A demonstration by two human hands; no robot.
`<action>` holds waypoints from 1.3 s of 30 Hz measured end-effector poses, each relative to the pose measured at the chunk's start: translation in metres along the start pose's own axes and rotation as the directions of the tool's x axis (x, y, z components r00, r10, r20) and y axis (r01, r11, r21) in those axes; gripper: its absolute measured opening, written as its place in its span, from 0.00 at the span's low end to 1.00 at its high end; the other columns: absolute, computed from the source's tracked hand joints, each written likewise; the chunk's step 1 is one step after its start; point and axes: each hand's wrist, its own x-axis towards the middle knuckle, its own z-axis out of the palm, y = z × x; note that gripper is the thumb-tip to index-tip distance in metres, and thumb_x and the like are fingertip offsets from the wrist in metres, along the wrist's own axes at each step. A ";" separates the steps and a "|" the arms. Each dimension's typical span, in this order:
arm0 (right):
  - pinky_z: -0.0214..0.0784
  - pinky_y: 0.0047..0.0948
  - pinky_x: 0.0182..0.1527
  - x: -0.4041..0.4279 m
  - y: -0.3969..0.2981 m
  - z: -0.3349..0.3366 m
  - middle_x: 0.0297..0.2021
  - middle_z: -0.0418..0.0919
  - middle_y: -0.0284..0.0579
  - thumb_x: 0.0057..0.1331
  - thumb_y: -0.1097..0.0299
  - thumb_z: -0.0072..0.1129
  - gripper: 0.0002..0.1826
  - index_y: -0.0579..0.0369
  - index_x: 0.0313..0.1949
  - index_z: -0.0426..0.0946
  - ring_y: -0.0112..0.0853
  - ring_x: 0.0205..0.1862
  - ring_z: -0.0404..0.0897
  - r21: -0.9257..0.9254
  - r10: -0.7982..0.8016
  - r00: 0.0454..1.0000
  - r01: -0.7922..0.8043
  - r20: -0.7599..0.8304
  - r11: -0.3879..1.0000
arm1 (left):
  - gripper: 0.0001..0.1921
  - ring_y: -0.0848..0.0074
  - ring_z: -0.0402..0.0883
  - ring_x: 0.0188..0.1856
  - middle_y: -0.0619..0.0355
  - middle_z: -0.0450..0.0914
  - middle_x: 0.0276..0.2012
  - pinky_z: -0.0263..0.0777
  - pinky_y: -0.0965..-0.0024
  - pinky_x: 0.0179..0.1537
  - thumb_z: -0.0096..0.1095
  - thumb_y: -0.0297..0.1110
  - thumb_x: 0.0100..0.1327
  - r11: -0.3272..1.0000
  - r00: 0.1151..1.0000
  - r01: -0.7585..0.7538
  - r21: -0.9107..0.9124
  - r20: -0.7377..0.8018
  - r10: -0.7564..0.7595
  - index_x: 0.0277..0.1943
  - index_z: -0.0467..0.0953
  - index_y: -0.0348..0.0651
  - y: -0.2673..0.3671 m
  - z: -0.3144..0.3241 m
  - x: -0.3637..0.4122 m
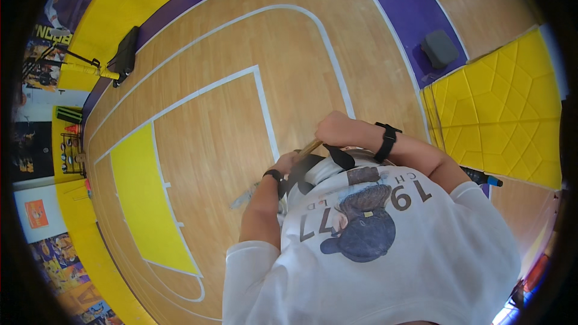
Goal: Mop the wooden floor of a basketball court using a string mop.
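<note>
My right hand (336,128) is closed around the upper part of a wooden pole (310,148), with a black band on that wrist. Lower and to the left, my left hand (287,162) grips the same pole, and a dark watch or band is on its wrist. The pole slants down towards the left and is mostly hidden by my hand and forearm. A grey, stringy thing (244,197), perhaps a mop head, shows on the floor left of my left forearm; its link to the pole is hidden. Dark straps or cloth hang by my waist.
Around me is a wood-look court floor (216,113) with white lines and a yellow painted area (151,203). A grey stool or box (439,49) stands at the upper right, near yellow padding (496,113). A basketball stand's black base (126,52) and a ball rack (72,153) are at left.
</note>
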 end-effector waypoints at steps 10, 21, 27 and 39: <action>0.65 0.42 0.29 -0.171 0.012 -0.021 0.24 0.75 0.51 0.54 0.66 0.52 0.06 0.55 0.27 0.74 0.46 0.28 0.75 0.291 0.818 0.559 -0.812 0.138 0.506 | 0.10 0.57 0.75 0.31 0.46 0.76 0.26 0.67 0.59 0.32 0.59 0.34 0.43 0.524 0.795 -0.511 0.682 0.607 -0.016 0.30 0.74 0.39 0.186 0.098 0.165; 0.66 0.43 0.33 -0.157 -0.084 -0.024 0.24 0.75 0.53 0.57 0.64 0.49 0.09 0.55 0.34 0.72 0.48 0.31 0.76 0.349 0.878 -0.187 -0.865 0.441 -0.360 | 0.10 0.55 0.76 0.33 0.47 0.78 0.28 0.69 0.59 0.35 0.57 0.31 0.40 0.229 0.333 -0.896 0.382 0.915 -0.226 0.30 0.78 0.44 0.215 0.199 0.247; 0.66 0.43 0.33 -0.092 -0.056 -0.015 0.24 0.75 0.53 0.57 0.65 0.48 0.09 0.55 0.34 0.71 0.48 0.31 0.76 0.388 0.823 -0.336 -0.758 0.458 -0.525 | 0.10 0.57 0.76 0.37 0.48 0.78 0.31 0.70 0.60 0.38 0.57 0.29 0.42 0.181 0.268 -0.947 0.266 0.963 -0.015 0.31 0.77 0.43 0.261 0.175 0.271; 0.67 0.42 0.33 -0.017 0.105 -0.050 0.23 0.75 0.53 0.57 0.66 0.47 0.09 0.55 0.35 0.70 0.48 0.30 0.76 0.347 0.965 0.127 -0.937 0.228 0.041 | 0.10 0.53 0.76 0.35 0.46 0.77 0.28 0.69 0.58 0.35 0.58 0.29 0.38 0.277 0.587 -0.802 0.530 0.784 0.201 0.29 0.77 0.41 0.339 -0.003 0.359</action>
